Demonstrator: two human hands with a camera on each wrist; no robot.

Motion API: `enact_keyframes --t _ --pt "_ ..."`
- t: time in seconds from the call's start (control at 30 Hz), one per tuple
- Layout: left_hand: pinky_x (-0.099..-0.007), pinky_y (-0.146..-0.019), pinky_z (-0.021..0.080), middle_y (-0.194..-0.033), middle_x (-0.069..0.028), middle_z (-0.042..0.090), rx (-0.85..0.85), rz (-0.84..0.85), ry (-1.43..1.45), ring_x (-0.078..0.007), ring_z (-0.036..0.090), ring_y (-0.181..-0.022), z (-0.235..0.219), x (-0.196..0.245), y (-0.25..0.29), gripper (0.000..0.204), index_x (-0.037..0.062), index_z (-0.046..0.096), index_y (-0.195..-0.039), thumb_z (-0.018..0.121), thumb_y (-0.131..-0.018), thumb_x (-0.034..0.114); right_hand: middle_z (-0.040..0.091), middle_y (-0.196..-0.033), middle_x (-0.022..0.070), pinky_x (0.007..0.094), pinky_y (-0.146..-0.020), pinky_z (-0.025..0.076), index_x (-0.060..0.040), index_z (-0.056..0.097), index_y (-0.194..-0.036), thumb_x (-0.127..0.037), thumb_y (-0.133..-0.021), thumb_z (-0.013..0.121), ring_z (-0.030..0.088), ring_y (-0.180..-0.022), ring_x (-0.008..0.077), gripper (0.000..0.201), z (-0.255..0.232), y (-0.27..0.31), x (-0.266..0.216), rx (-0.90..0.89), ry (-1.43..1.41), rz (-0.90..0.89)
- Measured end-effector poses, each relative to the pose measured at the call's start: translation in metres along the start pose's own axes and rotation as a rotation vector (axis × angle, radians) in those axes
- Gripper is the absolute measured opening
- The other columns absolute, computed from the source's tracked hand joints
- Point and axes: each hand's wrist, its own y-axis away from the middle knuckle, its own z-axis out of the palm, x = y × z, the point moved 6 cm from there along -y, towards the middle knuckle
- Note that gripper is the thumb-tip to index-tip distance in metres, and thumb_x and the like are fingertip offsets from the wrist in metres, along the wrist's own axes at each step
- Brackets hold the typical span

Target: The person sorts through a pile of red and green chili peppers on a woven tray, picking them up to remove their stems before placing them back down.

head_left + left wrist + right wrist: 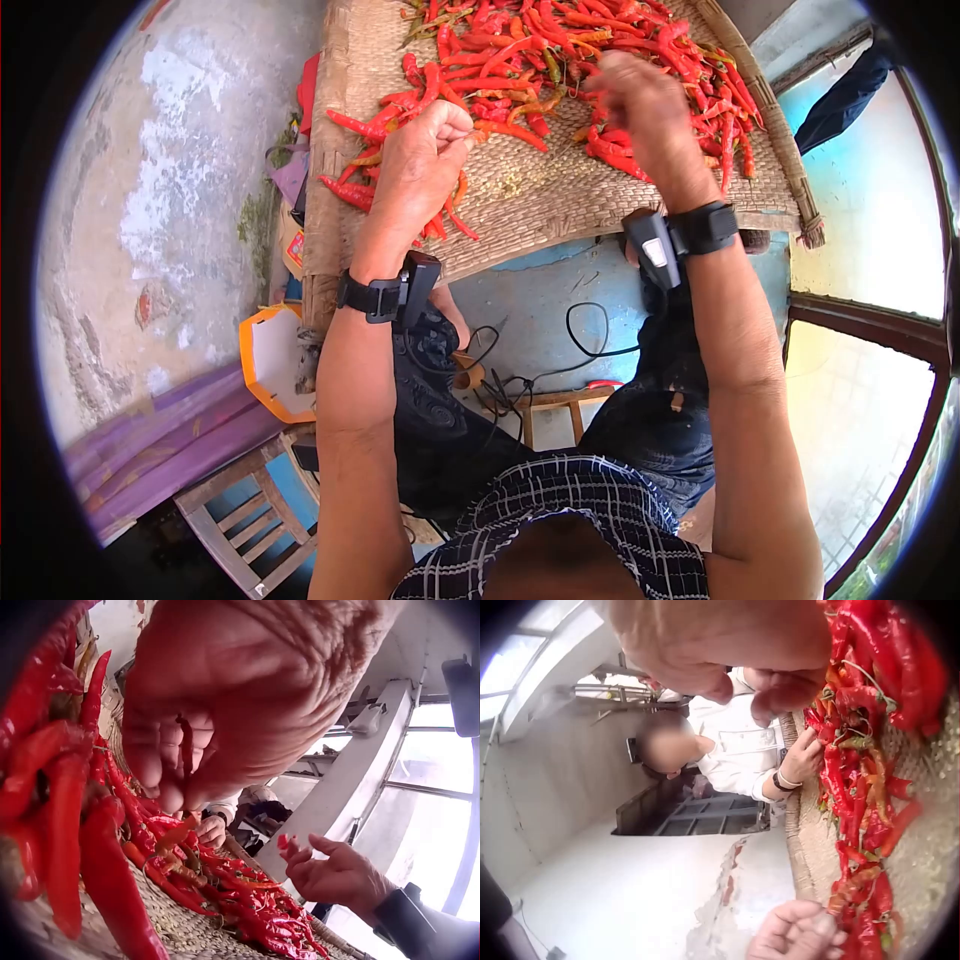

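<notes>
while left hand (420, 165) fingers pinch chilli stem (185, 750), right hand (645, 105) over chillies (560, 50)

We see a worn plaster wall (150, 200) at the left, blotched grey and white, with a patch of green growth low on it; below it lies a purple board (170, 440), and beside that a small wooden stool (245, 520) with slats; an orange-rimmed white box (270, 360) stands near the wall; black cables (560, 360) trail over a pale blue floor (540, 300); at the right, dark-framed windows (860, 390) let in bright daylight.
</notes>
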Motion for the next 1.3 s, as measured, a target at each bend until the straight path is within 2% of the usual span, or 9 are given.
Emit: enact_keyframes --t 0.1,0.2,0.37,0.43,0.47,0.7,0.83,1.07,1.3 --pt "-0.0229 -0.072 0.048 -0.086 -0.0025 0.060 -0.068 -0.015 0.130 -0.0080 0.057 -0.080 0.007 0.004 0.000 0.011 0.0014 0.056 -0.094 0.059 -0.084 -0.002 0.067 -0.087 0.0112 0.0339 -0.061 0.050 -0.0028 0.060 -0.111 -0.019 -0.082 0.065 0.063 -0.076 0.0226 0.033 0.054 0.029 0.000 -0.240 0.629 -0.593" --pt "-0.0217 -0.071 0.047 -0.087 -0.0008 0.059 -0.125 -0.015 0.183 -0.0068 0.056 -0.079 0.015 0.007 0.001 0.010 0.0021 0.056 -0.095 0.059 -0.085 0.000 0.067 -0.085 0.0134 0.0378 -0.067 0.051 -0.0018 0.061 -0.109 -0.015 -0.080 0.067 0.065 -0.079 0.0277 0.032 0.077 0.048 0.008 -0.387 0.794 -0.651" --pt "-0.0324 -0.075 0.048 -0.085 -0.0094 0.064 0.070 0.056 0.055 -0.0213 0.061 -0.082 -0.013 0.001 -0.006 0.018 0.0025 0.058 -0.096 0.064 -0.082 0.012 0.061 -0.072 0.0084 0.0317 -0.060 0.047 -0.0021 0.064 -0.097 -0.014 -0.084 0.063 0.057 -0.065 0.0201 0.018 0.079 0.043 0.013 -0.568 0.721 -0.322" --pt "-0.0368 -0.082 0.044 -0.093 -0.0097 0.062 0.344 0.371 -0.670 -0.0259 0.058 -0.089 -0.038 0.019 -0.004 0.020 0.0036 0.056 -0.104 0.058 -0.086 0.012 0.057 -0.067 0.0033 0.0274 -0.055 0.043 -0.0021 0.064 -0.093 -0.015 -0.088 0.061 0.051 -0.059 0.0129 0.014 0.072 0.036 0.013 -0.596 0.675 -0.257" --pt "-0.0419 -0.090 0.039 -0.101 -0.0153 0.060 0.354 0.316 -0.723 -0.0346 0.052 -0.099 -0.046 0.015 -0.003 0.027 0.0057 0.056 -0.108 0.060 -0.083 0.014 0.058 -0.068 0.0027 0.0255 -0.054 0.043 -0.0028 0.064 -0.090 -0.016 -0.089 0.059 0.051 -0.058 0.0117 0.014 0.064 0.029 0.010 -0.545 0.598 -0.227" --pt "-0.0444 -0.092 0.039 -0.111 -0.0154 0.058 0.286 0.058 -1.100 -0.0350 0.049 -0.107 -0.052 -0.030 -0.005 0.037 0.0072 0.055 -0.115 0.058 -0.084 0.027 0.067 -0.090 0.0086 0.0230 -0.057 0.047 -0.0049 0.056 -0.104 -0.024 -0.095 0.050 0.056 -0.064 0.0109 0.022 -0.016 -0.010 -0.021 0.080 -0.575 0.016" --pt "-0.0508 -0.094 0.035 -0.105 -0.0176 0.060 0.174 0.019 -1.050 -0.0355 0.049 -0.109 -0.038 -0.039 -0.013 0.036 0.0065 0.056 -0.110 0.060 -0.083 0.030 0.064 -0.077 0.0068 0.0240 -0.054 0.046 -0.0034 0.058 -0.090 -0.027 -0.093 0.054 0.055 -0.060 0.0113 0.024 -0.004 -0.005 -0.002 0.047 -0.424 0.146" --pt "-0.0423 -0.079 0.047 -0.096 -0.0186 0.060 0.108 0.107 -0.708 -0.0346 0.059 -0.092 -0.018 -0.023 -0.012 0.033 0.0037 0.054 -0.108 0.065 -0.078 0.014 0.059 -0.075 -0.0011 0.0199 -0.053 0.043 0.0005 0.059 -0.110 -0.022 -0.092 0.056 0.051 -0.061 0.0048 0.029 0.062 0.030 0.002 -0.411 0.258 -0.002" --pt "-0.0382 -0.073 0.049 -0.092 -0.0146 0.061 0.025 0.286 -0.350 -0.0314 0.062 -0.087 0.017 0.013 0.003 0.026 0.0067 0.056 -0.103 0.061 -0.078 0.001 0.061 -0.065 0.0085 0.0288 -0.056 0.047 0.0017 0.065 -0.093 -0.017 -0.086 0.061 0.057 -0.060 0.0129 0.020 0.070 0.022 0.017 -0.398 0.485 -0.252"
